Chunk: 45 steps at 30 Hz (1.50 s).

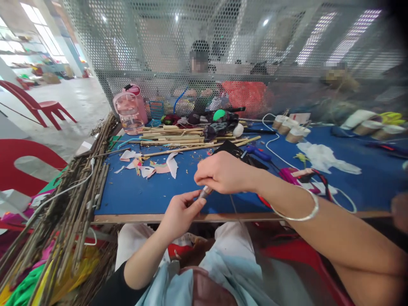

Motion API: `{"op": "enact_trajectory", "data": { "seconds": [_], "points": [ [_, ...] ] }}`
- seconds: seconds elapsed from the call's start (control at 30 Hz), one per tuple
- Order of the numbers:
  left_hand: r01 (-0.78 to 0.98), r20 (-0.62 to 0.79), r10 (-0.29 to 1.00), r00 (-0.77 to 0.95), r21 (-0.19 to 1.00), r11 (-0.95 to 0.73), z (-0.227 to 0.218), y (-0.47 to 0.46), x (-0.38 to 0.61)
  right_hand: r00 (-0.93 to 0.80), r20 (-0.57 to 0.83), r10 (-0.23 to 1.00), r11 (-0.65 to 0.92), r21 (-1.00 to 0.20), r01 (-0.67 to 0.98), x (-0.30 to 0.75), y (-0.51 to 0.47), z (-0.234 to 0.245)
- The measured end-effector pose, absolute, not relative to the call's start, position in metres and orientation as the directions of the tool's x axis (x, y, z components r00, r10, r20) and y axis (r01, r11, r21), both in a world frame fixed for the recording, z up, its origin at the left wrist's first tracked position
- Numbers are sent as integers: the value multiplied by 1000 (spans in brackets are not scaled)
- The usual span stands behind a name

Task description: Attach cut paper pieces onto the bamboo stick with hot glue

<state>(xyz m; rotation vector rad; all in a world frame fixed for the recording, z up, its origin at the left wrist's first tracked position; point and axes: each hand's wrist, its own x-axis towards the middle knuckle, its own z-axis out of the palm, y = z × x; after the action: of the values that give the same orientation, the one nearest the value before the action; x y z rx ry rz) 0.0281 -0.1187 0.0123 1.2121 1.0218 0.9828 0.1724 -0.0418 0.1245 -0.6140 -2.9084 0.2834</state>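
Observation:
My left hand [180, 212] and my right hand [225, 172] meet over the front edge of the blue table [134, 191]. Both are closed on a small, thin stick-like piece [205, 192] that runs between them. The left fingers pinch its lower end and the right fist covers its upper end. What the piece is stays unclear. A silver bangle [302, 212] circles my right forearm. My lap in light clothing [223, 263] lies just below the hands.
Long dry sticks [79, 199] are heaped along the table's left edge, more sticks [178, 138] lie across the back. Paper scraps [149, 165], a pink jug [130, 108], paper cups [291, 127], white cable, coloured tools. A mesh screen [223, 42] with people behind. Red chairs at left.

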Motion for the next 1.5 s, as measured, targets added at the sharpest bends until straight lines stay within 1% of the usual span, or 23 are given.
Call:
{"op": "enact_trajectory", "data": {
  "seconds": [0.07,0.1,0.17,0.23,0.27,0.33,0.4,0.47,0.53,0.57,0.63,0.73,0.83,0.9,1.0,1.07,1.13,1.23,1.3,1.33,1.4,1.47,1.5],
  "points": [
    [-47,-91,959,270,993,107,14,-123,29,-878,68,473,864,-233,447,168,-28,123],
    [-42,-96,954,284,993,113,17,-126,30,-865,26,501,830,-296,472,168,-19,121],
    [-26,-105,938,331,992,120,24,-133,29,-843,-90,530,711,-495,499,171,-2,111],
    [-14,-100,930,352,994,113,32,-140,28,-818,-186,545,523,-687,505,177,10,92],
    [-18,-94,939,332,994,106,35,-141,26,-800,-214,561,423,-756,499,181,13,80],
    [-45,-84,965,249,994,98,37,-140,21,-789,-257,557,274,-840,467,188,9,55],
    [-68,-89,982,166,993,101,34,-134,16,-793,-260,550,210,-877,433,194,-6,36],
    [-71,-110,988,111,990,118,27,-125,12,-777,-269,570,218,-861,459,199,-27,31],
    [-58,-134,988,78,989,138,17,-117,10,-778,-206,593,343,-809,476,204,-46,42],
    [-48,-138,988,71,989,142,13,-114,11,-788,-140,599,434,-771,466,206,-54,52],
    [-20,-131,988,79,991,133,7,-112,13,-829,-7,559,607,-678,415,208,-64,76],
    [11,-110,987,114,994,110,6,-113,19,-877,115,467,761,-558,332,204,-63,104],
    [26,-105,978,179,994,102,8,-115,24,-888,186,420,852,-418,315,195,-51,115],
    [41,-94,973,212,995,87,9,-116,25,-899,194,392,889,-331,316,187,-40,116],
    [57,-75,971,227,996,63,10,-119,27,-907,192,374,909,-271,318,178,-22,114],
    [66,-67,971,231,996,53,11,-121,26,-900,169,402,886,-320,335,176,-10,110],
    [72,-66,969,237,996,50,15,-125,24,-878,117,464,809,-460,366,176,1,101],
    [57,-66,968,243,997,54,20,-129,20,-829,-40,557,543,-738,400,177,8,77],
    [36,-59,976,208,998,53,21,-130,17,-819,-119,561,345,-866,363,176,2,55],
    [22,-60,982,181,998,57,21,-130,16,-826,-124,550,286,-901,326,176,-4,44],
    [-5,-69,990,127,998,70,19,-128,14,-805,-79,588,239,-934,267,177,-20,27],
    [-6,-74,992,99,997,75,16,-124,12,-766,-47,641,278,-916,289,180,-39,22],
    [2,-72,994,86,997,72,15,-122,12,-742,-8,670,351,-877,327,183,-48,24]
  ]
}}
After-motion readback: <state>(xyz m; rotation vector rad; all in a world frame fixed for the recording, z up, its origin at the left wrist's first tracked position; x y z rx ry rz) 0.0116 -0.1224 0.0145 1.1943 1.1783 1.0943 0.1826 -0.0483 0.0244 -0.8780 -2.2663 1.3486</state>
